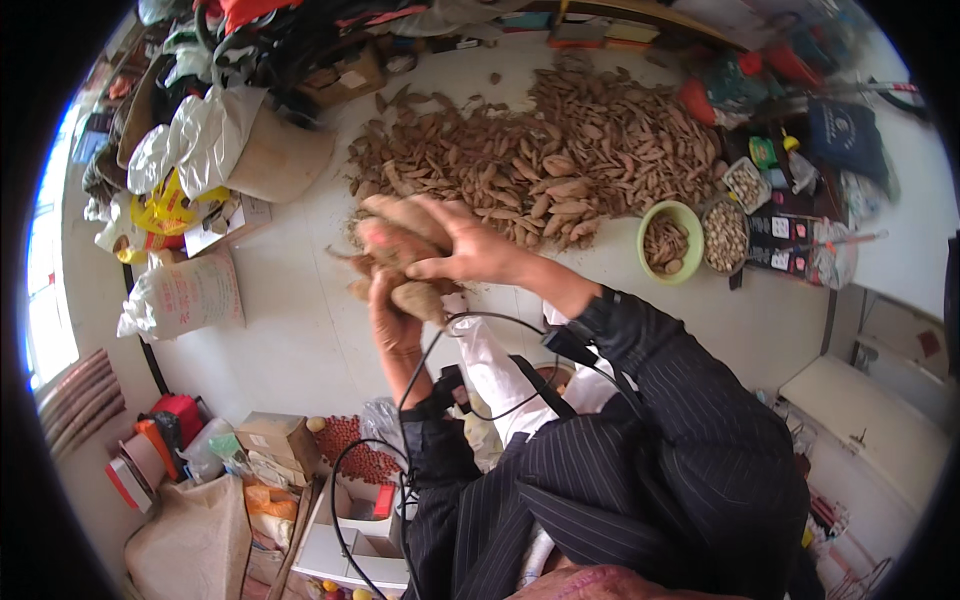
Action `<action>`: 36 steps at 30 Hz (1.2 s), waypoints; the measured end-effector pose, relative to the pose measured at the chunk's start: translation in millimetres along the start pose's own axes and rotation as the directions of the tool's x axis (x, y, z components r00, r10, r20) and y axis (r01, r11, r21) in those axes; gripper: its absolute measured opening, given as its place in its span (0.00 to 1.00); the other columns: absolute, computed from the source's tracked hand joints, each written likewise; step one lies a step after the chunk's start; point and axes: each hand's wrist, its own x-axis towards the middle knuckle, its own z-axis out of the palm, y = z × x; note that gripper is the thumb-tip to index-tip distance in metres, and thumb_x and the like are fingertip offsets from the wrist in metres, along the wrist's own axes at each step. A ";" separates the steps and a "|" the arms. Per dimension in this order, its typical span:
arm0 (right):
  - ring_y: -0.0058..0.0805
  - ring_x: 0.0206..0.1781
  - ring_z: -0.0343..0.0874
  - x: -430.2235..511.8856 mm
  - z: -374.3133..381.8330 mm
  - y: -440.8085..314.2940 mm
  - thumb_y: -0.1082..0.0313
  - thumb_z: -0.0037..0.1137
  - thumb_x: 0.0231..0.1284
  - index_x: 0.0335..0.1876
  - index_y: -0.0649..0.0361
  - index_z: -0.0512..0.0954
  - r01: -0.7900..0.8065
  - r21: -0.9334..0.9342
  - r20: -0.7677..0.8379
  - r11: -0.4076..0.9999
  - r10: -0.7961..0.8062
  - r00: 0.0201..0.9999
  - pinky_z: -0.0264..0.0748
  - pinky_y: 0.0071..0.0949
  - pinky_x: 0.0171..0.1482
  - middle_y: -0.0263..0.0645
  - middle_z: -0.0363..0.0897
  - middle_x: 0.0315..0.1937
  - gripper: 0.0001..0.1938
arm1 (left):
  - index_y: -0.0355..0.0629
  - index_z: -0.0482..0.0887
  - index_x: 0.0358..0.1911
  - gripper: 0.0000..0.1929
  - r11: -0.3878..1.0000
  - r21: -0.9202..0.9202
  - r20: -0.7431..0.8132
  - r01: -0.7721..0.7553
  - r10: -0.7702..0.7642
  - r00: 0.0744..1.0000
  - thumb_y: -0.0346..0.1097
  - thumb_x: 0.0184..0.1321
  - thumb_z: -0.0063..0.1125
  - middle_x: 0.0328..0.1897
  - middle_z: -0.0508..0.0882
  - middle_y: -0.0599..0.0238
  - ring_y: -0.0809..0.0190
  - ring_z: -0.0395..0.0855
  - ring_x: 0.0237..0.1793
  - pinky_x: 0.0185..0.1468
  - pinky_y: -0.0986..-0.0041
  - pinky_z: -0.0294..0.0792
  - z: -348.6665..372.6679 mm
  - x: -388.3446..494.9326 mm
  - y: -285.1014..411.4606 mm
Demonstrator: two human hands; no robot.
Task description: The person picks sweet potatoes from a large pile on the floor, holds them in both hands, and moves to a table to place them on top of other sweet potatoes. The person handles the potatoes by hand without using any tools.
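Observation:
A cluster of large sweet potatoes (401,232) is held up before me between both hands. My left hand (396,319) grips the cluster from below, its fingers partly hidden behind the tubers. Across the upper side lies my right hand (476,244), thumb and fingers spread around the tubers. One rounded, hairy-looking tuber (420,301) sticks out between the two hands. Beyond them, a wide heap of sweet potatoes (525,157) covers the floor, larger ones near its front edge and many thin ones to the right.
A green basin (643,244) of small tubers stands right of the heap, beside a bowl (725,234) of pale pieces. White sacks (184,296) and a yellow bag (176,206) line the left. Black cables (420,375) hang around my forearms. A cardboard box (277,442) sits lower left.

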 end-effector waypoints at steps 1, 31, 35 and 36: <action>0.51 0.71 0.60 -1.6 6.9 -12.5 0.41 0.71 0.44 0.76 0.57 0.52 -0.019 -0.022 0.028 1.000 0.020 0.999 0.60 0.43 0.71 0.56 0.59 0.69 0.55 | 0.42 0.67 0.64 0.25 0.999 -0.034 0.046 -0.028 0.030 0.999 0.46 0.68 0.51 0.62 0.75 0.56 0.54 0.76 0.60 0.64 0.60 0.71 4.2 -14.3 11.0; 0.66 0.71 0.55 74.8 520.3 -259.0 0.35 0.67 0.39 0.78 0.57 0.46 0.089 -0.047 0.491 0.995 -0.055 0.869 0.57 0.46 0.72 0.70 0.50 0.69 0.61 | 0.40 0.76 0.56 0.20 0.922 -0.116 -0.228 -0.371 0.339 0.913 0.46 0.67 0.55 0.55 0.82 0.55 0.55 0.82 0.53 0.59 0.60 0.76 -204.1 -320.8 443.7; 0.61 0.67 0.63 94.4 570.5 -270.2 0.36 0.68 0.38 0.75 0.47 0.56 0.168 0.028 0.478 0.985 -0.161 0.863 0.62 0.47 0.69 0.65 0.60 0.64 0.54 | 0.40 0.76 0.57 0.21 0.896 -0.029 -0.241 -0.444 0.424 0.873 0.45 0.67 0.55 0.52 0.83 0.58 0.56 0.82 0.51 0.59 0.62 0.75 -221.0 -337.1 477.6; 0.59 0.64 0.66 100.8 583.8 -273.9 0.36 0.69 0.37 0.73 0.43 0.62 0.193 0.050 0.449 0.980 -0.194 0.872 0.65 0.47 0.67 0.62 0.65 0.59 0.51 | 0.41 0.75 0.57 0.19 0.872 0.040 -0.249 -0.487 0.481 0.841 0.41 0.68 0.54 0.49 0.82 0.62 0.59 0.81 0.51 0.59 0.64 0.74 -226.3 -342.0 486.4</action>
